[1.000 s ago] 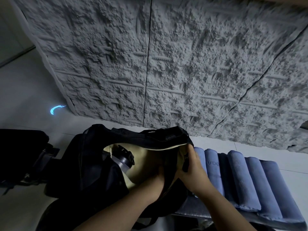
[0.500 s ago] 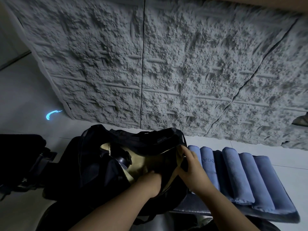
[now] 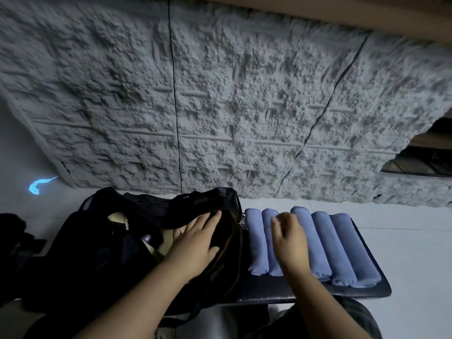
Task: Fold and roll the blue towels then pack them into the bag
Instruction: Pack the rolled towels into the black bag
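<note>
A black bag point(image 3: 102, 245) lies open on the floor, its tan lining and a dark bottle cap point(image 3: 148, 239) showing inside. My left hand point(image 3: 195, 243) rests flat with straight fingers on the bag's opening edge. To the right, several rolled blue towels point(image 3: 330, 248) lie side by side on a dark pad point(image 3: 362, 291). My right hand point(image 3: 289, 241) hovers over the second and third rolls with its fingers loosely bent, holding nothing. It hides part of those rolls.
A rough grey textured wall panel point(image 3: 220, 106) stands just behind the bag and towels. Another dark bag point(image 3: 14, 243) sits at the far left. A small blue light mark point(image 3: 39, 185) glows on the pale floor point(image 3: 403, 241).
My right hand let go of the bag's rim and moved right over the towel rolls. My left hand came out of the bag and now lies flat on its opening.
</note>
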`<state>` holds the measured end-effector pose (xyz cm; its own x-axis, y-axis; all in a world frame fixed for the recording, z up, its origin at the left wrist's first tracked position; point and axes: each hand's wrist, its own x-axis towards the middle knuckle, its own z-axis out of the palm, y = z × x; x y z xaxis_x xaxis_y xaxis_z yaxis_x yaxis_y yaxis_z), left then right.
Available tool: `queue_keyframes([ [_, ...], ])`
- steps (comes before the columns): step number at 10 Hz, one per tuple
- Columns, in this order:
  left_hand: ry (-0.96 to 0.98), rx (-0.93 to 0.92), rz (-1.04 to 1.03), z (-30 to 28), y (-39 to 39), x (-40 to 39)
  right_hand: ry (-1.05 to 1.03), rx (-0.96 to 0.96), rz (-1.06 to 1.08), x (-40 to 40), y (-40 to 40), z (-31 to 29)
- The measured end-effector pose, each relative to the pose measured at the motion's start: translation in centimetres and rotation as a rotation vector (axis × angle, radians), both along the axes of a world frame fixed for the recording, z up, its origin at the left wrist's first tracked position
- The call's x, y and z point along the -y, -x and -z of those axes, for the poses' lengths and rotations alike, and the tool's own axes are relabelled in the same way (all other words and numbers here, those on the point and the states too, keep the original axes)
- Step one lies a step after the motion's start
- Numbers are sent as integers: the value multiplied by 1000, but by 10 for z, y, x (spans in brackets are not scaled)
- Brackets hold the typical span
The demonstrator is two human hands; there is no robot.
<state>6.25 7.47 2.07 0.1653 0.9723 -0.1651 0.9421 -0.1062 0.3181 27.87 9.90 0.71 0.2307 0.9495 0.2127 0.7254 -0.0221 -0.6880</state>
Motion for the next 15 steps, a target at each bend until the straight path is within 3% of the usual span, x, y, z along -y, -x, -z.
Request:
queue_keyframes([
  [1, -52, 34, -65, -9, 1, -3, 150, 389, 145, -11, -34, 10],
  [2, -90, 47, -101, -17, 1, -5, 376, 557, 223, -10, -57, 16],
  [3, -119, 47, -95, -22, 3, -6, 418, 467, 254, -8, -66, 17],
  [6, -194, 211, -38, -23, 15, -1, 545, 541, 245, -16, -64, 21],
  [8, -142, 235, -112, -26, 27, 7, 715, 363, 220, -37, -59, 13],
  [9, -76, 170, -116, -27, 36, 11, 507, 353, 264, -46, -59, 23],
  [10, -50, 93, -82, -28, 44, 14, 370, 528, 51, -39, -52, -8],
  [11, -38, 50, -68, -26, 47, 13, 452, 866, -180, 18, -38, -50],
  [12, -43, 66, -68, -26, 47, 8, 443, -43, 25, -25, -31, -59],
  [13, -50, 141, -73, -27, 48, 1, 389, -551, -18, -44, -26, -73],
  [14, -119, 306, -80, -29, 48, -5, 257, -859, -247, -34, -5, -88],
  [15, -90, 434, -108, -36, 49, -9, 286, -895, -482, -25, 24, -100],
])
